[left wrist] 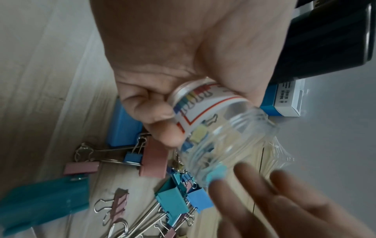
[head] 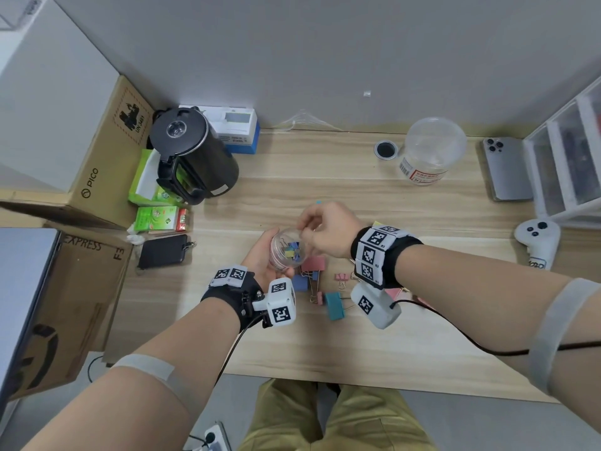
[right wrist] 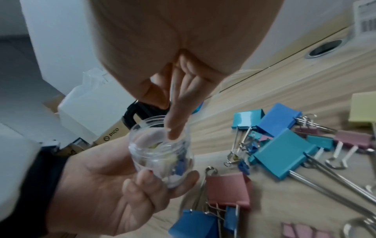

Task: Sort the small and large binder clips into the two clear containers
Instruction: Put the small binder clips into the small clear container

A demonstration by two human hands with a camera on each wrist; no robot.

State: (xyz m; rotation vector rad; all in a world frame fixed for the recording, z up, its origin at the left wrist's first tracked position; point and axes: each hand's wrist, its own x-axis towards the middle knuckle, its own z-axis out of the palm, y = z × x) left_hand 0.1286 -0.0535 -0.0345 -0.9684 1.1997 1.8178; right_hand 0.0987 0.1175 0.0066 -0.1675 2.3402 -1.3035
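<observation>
My left hand [head: 265, 255] grips a small clear jar [head: 286, 252] above the wooden desk [head: 325, 346], tilted with its mouth toward my right hand. Several small clips lie inside the jar [right wrist: 160, 153]. My right hand [head: 312, 229] hovers at the jar's mouth with the forefinger [right wrist: 173, 125] straight and its tip just inside the rim. I see no clip between its fingers. A pile of large and small clips [head: 322, 288] in blue, teal and pink lies on the desk under both wrists. A larger clear container [head: 432, 151] stands at the back right.
A small light-blue clip [head: 318, 202] lies just beyond my right hand. A black kettle [head: 192, 157], green boxes and cardboard boxes [head: 107, 157] crowd the left. A phone [head: 507, 170], a clear drawer unit [head: 572, 157] and a white controller [head: 536, 242] sit on the right.
</observation>
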